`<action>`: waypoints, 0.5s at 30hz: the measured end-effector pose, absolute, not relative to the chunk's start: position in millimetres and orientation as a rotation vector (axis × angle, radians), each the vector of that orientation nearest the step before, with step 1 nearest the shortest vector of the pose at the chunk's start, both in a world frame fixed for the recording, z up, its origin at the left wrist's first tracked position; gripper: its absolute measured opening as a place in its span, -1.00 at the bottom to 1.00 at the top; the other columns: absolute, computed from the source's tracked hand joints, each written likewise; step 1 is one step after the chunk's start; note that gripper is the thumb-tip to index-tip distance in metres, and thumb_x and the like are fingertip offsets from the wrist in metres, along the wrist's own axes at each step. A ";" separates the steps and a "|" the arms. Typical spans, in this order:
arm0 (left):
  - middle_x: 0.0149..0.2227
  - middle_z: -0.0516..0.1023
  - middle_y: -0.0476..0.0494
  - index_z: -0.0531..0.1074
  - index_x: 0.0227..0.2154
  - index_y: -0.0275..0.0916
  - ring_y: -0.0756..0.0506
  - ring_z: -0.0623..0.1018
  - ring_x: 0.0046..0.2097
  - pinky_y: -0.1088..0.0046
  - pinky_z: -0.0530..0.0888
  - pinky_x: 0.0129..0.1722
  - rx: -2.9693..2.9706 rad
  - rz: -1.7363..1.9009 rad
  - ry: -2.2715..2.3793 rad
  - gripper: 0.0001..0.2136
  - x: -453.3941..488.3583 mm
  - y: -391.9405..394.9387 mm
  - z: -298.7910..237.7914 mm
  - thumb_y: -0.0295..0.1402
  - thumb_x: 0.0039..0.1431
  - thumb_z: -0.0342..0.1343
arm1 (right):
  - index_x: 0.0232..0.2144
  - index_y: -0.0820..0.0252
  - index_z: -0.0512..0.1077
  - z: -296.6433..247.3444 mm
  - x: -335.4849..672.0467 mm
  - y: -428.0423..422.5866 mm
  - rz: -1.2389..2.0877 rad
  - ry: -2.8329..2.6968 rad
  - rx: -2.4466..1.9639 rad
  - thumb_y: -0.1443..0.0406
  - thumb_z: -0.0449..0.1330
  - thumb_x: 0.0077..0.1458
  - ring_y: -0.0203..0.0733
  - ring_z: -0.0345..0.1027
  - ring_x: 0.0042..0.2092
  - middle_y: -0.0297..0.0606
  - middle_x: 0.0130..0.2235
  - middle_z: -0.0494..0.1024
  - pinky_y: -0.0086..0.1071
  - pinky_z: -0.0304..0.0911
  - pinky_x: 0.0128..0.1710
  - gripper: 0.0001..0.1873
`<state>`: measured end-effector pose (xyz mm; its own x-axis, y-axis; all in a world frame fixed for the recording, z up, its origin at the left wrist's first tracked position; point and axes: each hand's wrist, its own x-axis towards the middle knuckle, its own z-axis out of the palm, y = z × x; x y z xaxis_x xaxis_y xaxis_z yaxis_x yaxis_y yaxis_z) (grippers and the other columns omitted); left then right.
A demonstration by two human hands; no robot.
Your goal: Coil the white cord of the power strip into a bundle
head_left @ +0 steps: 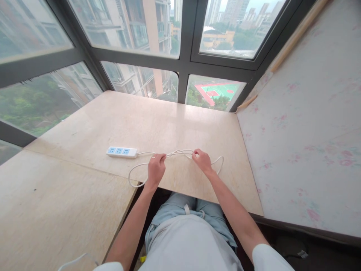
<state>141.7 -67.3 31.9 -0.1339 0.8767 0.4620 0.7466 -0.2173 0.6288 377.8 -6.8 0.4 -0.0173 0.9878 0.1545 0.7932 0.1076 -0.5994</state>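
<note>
A white power strip [122, 152] with blue socket faces lies on the stone-look sill, left of my hands. Its white cord [180, 151] runs right from the strip and passes through both hands in several strands. My left hand [156, 169] is closed around the cord, with a loop hanging out to its left near the sill's front edge. My right hand [202, 161] pinches the cord farther right, and another loop curves out beyond it. Between the hands the strands run side by side, just above or on the surface; I cannot tell which. The cord's plug end is not visible.
Dark-framed windows [183, 64] rise behind the sill [169, 124]. A flowered wall [304, 143] bounds the right side. Another sill section [56, 207] extends left, with a white cable [72, 261] at its near edge. My legs are below the front edge.
</note>
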 end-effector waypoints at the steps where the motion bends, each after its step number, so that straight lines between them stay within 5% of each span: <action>1: -0.30 0.57 -0.16 0.48 -0.30 -0.25 -0.10 0.53 -0.21 0.37 0.43 -0.15 1.910 1.383 1.884 -0.86 133.8 -73.4 32.8 -0.41 0.25 0.01 | -0.37 0.13 0.46 2.1 376.7 -6.8 0.414 -1.892 -1.756 0.26 0.08 0.10 -0.13 0.43 -0.30 -0.22 -0.37 0.57 -0.39 0.14 -0.36 -0.84; 8: -0.35 0.55 -0.12 0.50 -0.35 -0.27 -0.09 0.54 -0.25 0.34 0.45 -0.16 1.263 1.826 2.174 -0.88 99.0 -103.6 35.4 -0.34 0.15 0.11 | -0.33 0.17 0.47 15.9 375.4 -5.9 0.228 -1.982 -1.780 0.30 0.05 0.13 -0.16 0.39 -0.33 -0.19 -0.37 0.56 -0.40 0.08 -0.38 -0.81; 15: -0.46 0.44 0.00 0.44 -0.33 -0.31 -0.01 0.47 -0.40 0.39 0.46 -0.29 0.563 2.083 2.075 -0.83 61.5 -101.4 35.7 -0.36 -0.02 0.15 | -0.33 0.13 0.45 20.8 385.5 -8.5 0.388 -1.855 -1.759 0.25 0.07 0.11 -0.17 0.43 -0.36 -0.27 -0.37 0.59 -0.41 0.10 -0.41 -0.84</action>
